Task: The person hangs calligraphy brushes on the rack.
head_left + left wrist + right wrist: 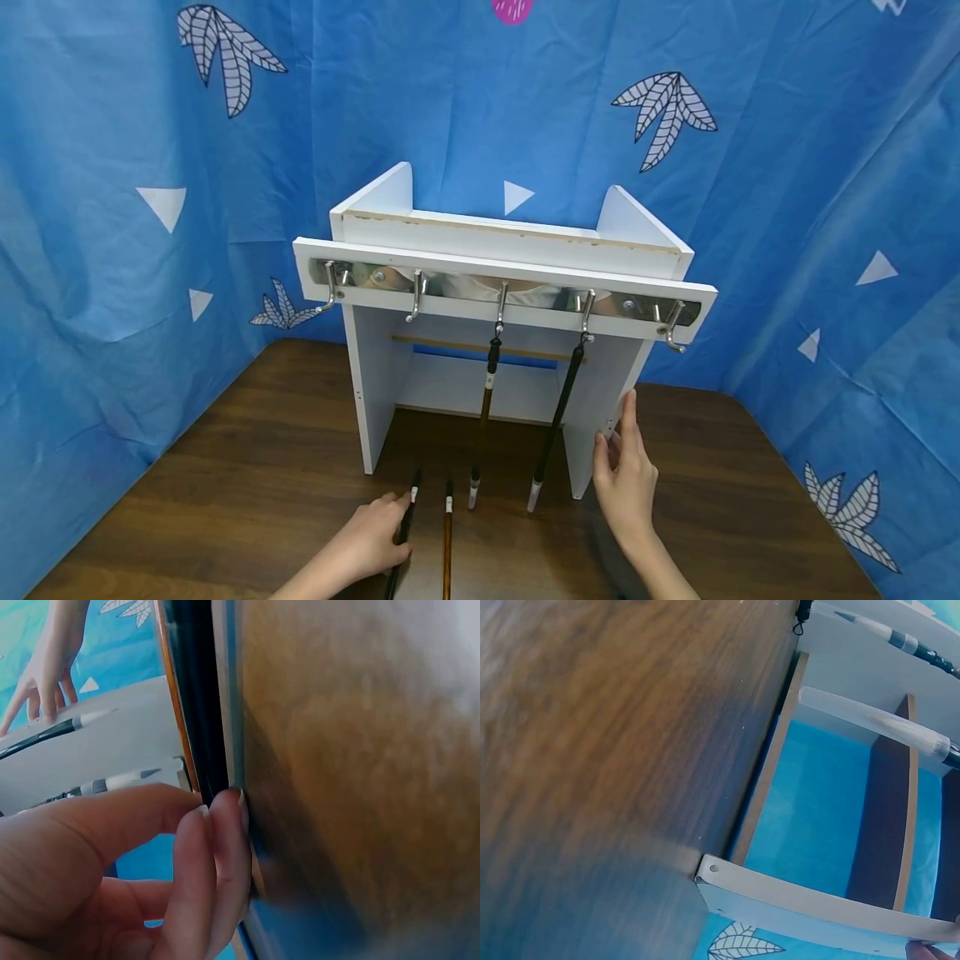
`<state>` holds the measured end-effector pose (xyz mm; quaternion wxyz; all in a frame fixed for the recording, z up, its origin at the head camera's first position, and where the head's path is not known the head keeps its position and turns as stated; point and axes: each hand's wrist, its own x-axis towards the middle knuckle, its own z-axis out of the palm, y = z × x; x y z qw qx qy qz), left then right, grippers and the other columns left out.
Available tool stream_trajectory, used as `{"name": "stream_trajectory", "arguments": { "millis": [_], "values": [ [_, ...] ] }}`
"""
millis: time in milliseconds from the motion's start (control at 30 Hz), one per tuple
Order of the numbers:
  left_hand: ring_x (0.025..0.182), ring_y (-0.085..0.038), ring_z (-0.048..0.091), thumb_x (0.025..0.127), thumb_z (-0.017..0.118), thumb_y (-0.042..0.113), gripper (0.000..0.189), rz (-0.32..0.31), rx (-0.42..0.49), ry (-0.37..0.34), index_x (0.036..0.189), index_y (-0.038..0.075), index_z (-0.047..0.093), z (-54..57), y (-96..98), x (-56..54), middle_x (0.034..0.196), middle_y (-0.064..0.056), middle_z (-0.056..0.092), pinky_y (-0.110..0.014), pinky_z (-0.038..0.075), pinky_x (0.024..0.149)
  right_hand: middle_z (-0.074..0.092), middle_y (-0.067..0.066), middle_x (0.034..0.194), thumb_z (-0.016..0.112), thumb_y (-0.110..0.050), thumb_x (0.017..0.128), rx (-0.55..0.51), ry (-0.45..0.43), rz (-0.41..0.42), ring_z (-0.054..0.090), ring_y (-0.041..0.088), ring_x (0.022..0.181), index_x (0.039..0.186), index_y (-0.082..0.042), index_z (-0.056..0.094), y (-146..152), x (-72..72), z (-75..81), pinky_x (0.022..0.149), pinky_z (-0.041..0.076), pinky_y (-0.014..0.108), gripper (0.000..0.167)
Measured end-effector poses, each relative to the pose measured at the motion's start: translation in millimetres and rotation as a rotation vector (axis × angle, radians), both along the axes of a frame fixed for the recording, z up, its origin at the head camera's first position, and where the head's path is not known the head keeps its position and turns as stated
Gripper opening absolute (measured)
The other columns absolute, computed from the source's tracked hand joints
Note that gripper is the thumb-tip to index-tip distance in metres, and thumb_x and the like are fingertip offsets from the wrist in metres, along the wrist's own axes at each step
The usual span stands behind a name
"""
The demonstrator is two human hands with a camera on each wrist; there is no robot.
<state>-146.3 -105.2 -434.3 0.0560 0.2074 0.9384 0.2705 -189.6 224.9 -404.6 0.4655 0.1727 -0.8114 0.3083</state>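
Observation:
My left hand pinches a black-handled brush lying on the table. In the left wrist view the thumb and fingertips meet at its dark handle. Beside it lies a brown-handled brush, parallel to it. My right hand touches the right side panel of a white rack, its index finger straight along the panel's edge. From the hooks on the rack's front board hang a brown brush and a black brush, both tips down, with clear caps.
Several metal hooks line the board; the two at left, like this hook, and the far-right hook carry nothing. The rack stands on a dark wood table. A blue printed curtain hangs behind and on both sides.

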Motion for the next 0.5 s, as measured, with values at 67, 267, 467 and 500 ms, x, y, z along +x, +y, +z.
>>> {"name": "stream_trajectory", "arguments": {
  "millis": [67,267,467,500],
  "values": [
    [0.077,-0.033,0.060,0.068,0.076,0.006,0.060,-0.012,0.008,0.008,0.115,-0.022,0.051,-0.6,-1.3,-0.9,0.095,-0.031,0.056,-0.049,0.051,0.065,0.041,0.025,0.136,0.065,0.019,0.074,-0.005,-0.001,0.003,0.064,0.039,0.081,0.147,0.000,0.022,-0.1,0.0,-0.5,0.057,0.052,0.042,0.086],
    [0.082,-0.035,0.058,0.066,0.073,0.005,0.061,-0.018,0.022,0.008,0.115,-0.023,0.051,-0.3,-3.6,-3.1,0.092,-0.028,0.057,-0.052,0.049,0.068,0.040,0.024,0.138,0.065,0.020,0.074,-0.006,0.002,0.008,0.064,0.039,0.081,0.147,0.001,0.021,0.1,-1.1,-1.0,0.058,0.052,0.043,0.087],
    [0.068,-0.027,0.063,0.068,0.071,0.002,0.060,-0.032,0.089,-0.038,0.117,-0.023,0.049,-1.2,-5.8,-3.7,0.094,-0.032,0.057,-0.034,0.049,0.054,0.038,0.023,0.140,0.065,0.019,0.074,-0.004,-0.004,0.005,0.064,0.039,0.082,0.147,0.000,0.022,0.6,-0.4,-1.2,0.058,0.052,0.042,0.087],
    [0.058,-0.020,0.061,0.069,0.070,0.000,0.060,-0.037,0.112,-0.055,0.119,-0.023,0.047,-1.7,-6.3,-3.7,0.088,-0.026,0.059,-0.029,0.047,0.049,0.038,0.023,0.140,0.064,0.019,0.074,-0.007,-0.003,0.006,0.064,0.039,0.082,0.147,0.000,0.021,0.7,-0.3,-1.3,0.058,0.052,0.043,0.087]
  ]
}}
